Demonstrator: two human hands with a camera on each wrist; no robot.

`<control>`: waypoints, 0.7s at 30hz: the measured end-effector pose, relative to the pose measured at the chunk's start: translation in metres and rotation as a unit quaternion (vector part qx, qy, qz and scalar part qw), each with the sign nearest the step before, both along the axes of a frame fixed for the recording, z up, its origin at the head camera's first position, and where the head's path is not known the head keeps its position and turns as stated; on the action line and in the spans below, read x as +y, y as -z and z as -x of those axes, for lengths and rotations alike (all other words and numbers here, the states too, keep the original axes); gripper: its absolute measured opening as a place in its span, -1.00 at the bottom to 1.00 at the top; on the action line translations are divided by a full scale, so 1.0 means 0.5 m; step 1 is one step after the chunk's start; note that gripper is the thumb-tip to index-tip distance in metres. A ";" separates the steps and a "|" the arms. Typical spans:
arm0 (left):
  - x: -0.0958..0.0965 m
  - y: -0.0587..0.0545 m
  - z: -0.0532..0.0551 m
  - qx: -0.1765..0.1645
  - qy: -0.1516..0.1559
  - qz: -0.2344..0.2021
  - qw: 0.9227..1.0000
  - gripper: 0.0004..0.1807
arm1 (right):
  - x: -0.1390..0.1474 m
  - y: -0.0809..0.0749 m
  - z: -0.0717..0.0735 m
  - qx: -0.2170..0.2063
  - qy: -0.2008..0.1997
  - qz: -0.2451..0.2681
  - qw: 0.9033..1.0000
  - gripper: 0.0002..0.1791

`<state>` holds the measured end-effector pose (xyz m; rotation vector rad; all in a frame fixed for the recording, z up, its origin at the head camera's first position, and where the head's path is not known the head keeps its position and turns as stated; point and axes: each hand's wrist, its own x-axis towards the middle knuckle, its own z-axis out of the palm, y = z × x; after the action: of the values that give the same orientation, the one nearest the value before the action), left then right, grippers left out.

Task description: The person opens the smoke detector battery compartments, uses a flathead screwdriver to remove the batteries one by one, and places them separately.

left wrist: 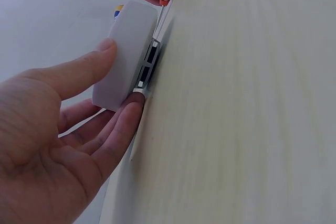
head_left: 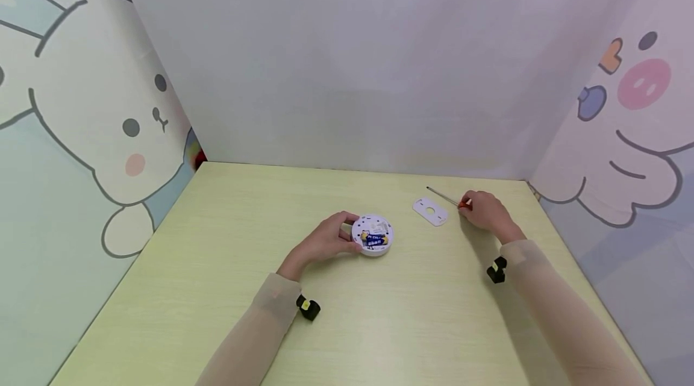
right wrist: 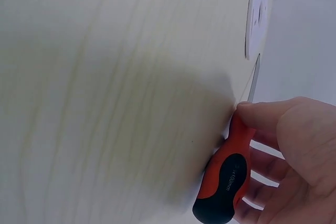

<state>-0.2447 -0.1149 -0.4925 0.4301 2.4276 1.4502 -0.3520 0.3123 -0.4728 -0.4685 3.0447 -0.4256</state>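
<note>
A round white smoke detector sits face up, showing a blue and yellow battery in its middle. My left hand holds it at its left edge, with fingers behind and thumb in front. In the left wrist view, the thumb presses the detector's white side, and dark vent slots show beneath the fingertips' side. Over to the right, my right hand grips a screwdriver by its red and black handle, thumb near the neck. Its metal shaft points away to the back left, low over the table.
A flat white mounting plate with a round centre hole lies between the detector and the screwdriver. The pale wooden table is bounded by a plain back curtain and cartoon-printed side curtains.
</note>
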 end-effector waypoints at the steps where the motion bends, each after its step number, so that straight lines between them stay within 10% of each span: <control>1: 0.000 0.000 0.000 0.000 0.000 0.000 1.000 -0.22 | 0.000 -0.001 -0.001 -0.001 0.000 0.000 1.000 -0.70; 21: -0.001 0.004 0.004 -0.002 -0.003 0.003 1.000 -0.20 | -0.067 -0.087 -0.038 0.054 -0.061 0.015 0.997 -0.62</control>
<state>-0.2468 -0.1155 -0.4946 0.4192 2.4312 1.4455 -0.3330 0.2789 -0.4291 -0.6964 3.0933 -0.4540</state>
